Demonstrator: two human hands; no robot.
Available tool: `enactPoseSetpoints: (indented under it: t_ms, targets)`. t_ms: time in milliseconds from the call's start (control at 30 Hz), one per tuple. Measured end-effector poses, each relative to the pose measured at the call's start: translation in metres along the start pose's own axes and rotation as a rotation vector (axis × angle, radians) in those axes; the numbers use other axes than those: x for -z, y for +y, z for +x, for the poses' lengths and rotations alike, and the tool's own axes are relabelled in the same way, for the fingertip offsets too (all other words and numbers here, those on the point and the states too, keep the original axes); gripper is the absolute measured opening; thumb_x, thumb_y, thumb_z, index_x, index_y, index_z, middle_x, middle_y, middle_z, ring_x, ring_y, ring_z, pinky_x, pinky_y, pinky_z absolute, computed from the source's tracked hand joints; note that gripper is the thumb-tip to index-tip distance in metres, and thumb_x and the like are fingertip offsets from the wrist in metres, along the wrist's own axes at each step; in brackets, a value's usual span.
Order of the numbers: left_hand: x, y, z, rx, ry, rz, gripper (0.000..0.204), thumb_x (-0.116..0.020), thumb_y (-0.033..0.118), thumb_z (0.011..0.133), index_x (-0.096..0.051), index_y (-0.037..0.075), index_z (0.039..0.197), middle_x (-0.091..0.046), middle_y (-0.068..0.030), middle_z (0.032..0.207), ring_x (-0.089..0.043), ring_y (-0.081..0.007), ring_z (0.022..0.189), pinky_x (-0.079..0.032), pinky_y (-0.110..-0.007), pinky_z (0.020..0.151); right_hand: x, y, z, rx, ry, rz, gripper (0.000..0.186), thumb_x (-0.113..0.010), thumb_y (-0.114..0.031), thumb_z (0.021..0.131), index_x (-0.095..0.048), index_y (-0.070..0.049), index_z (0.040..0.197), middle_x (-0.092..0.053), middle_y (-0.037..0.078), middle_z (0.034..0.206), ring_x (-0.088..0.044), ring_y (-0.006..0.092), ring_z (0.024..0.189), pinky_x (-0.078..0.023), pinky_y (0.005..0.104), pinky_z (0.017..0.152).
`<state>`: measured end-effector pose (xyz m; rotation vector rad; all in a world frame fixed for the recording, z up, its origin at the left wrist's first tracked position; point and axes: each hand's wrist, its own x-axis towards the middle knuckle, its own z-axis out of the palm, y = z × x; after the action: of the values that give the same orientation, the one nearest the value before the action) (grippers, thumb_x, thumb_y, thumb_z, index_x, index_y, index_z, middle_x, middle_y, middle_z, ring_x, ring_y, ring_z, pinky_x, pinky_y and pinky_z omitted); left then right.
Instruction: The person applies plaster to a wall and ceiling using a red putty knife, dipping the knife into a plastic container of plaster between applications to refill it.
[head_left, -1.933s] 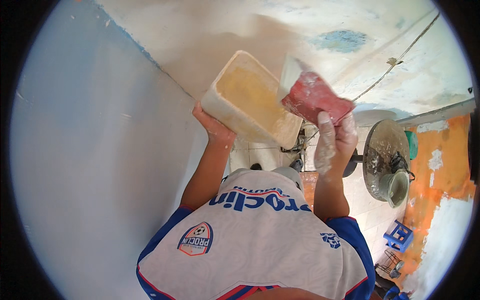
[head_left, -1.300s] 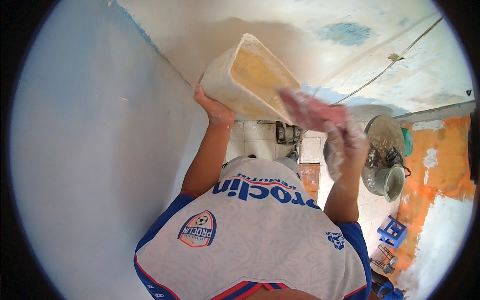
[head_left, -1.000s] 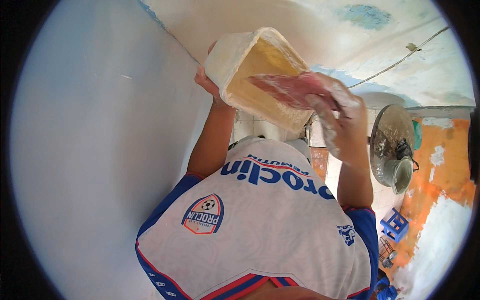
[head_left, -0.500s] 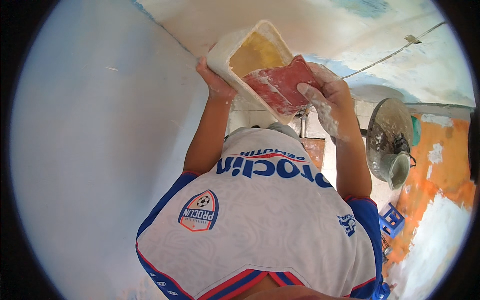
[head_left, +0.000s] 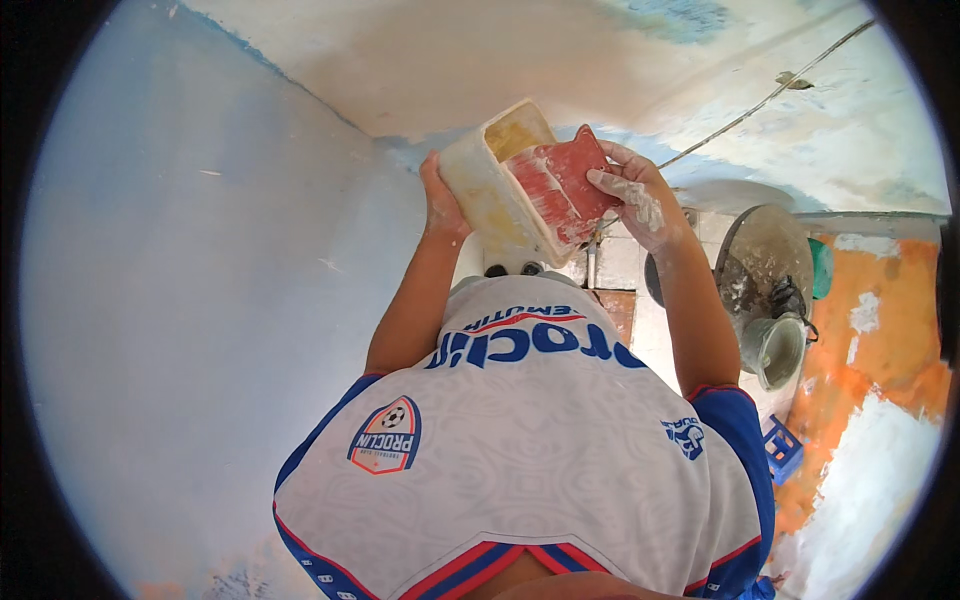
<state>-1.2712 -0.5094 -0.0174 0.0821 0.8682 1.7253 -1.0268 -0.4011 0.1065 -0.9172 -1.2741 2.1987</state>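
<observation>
A plaster-dusted right hand [head_left: 635,195] grips a red trowel [head_left: 562,188], its blade pressed into a cream tub [head_left: 500,180] that the left hand [head_left: 440,195] clasps from beneath, tilted up near the pale blue wall [head_left: 200,280]. On the white shirt [head_left: 520,440], a shield-shaped badge [head_left: 385,435] sits left of centre.

tub [head_left: 490,190] up by the wall-ceiling corner, left hand [head_left: 440,200] on its left side, trowel [head_left: 565,185] laid across its open right face, right hand [head_left: 635,195] just right of the trowel, fan [head_left: 765,290] further right and lower, small crate [head_left: 783,448] below the fan
</observation>
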Motion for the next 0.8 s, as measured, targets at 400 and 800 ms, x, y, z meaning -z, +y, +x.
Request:
enactPoseSetpoints:
  t_ms: [400, 800]
  targets:
    - [0.003, -0.013, -0.013, -0.091, 0.018, -0.170, 0.072, -0.028, 0.060, 0.100, -0.053, 0.012, 0.147, -0.059, -0.0094, 0.144, -0.056, -0.0319, 0.132, -0.047, -0.049, 0.110, 0.039, -0.020, -0.012, 0.320, -0.007, 0.453, 0.045, -0.065, -0.004, 0.097, -0.049, -0.002, 0.139, -0.066, 0.011, 0.128, -0.068, 0.0208, 0.114, -0.058, 0.0366, 0.099]
    - [0.010, 0.018, -0.013, -0.031, -0.158, -0.164, 0.066, -0.035, 0.056, 0.101, -0.051, 0.012, 0.147, -0.058, -0.0082, 0.145, -0.056, -0.0305, 0.131, -0.050, -0.048, 0.107, 0.013, -0.045, 0.030, 1.072, 0.534, 0.487, 0.029, -0.060, -0.007, 0.103, -0.062, 0.002, 0.131, -0.069, 0.012, 0.126, -0.067, 0.0208, 0.112, -0.054, 0.0377, 0.102]
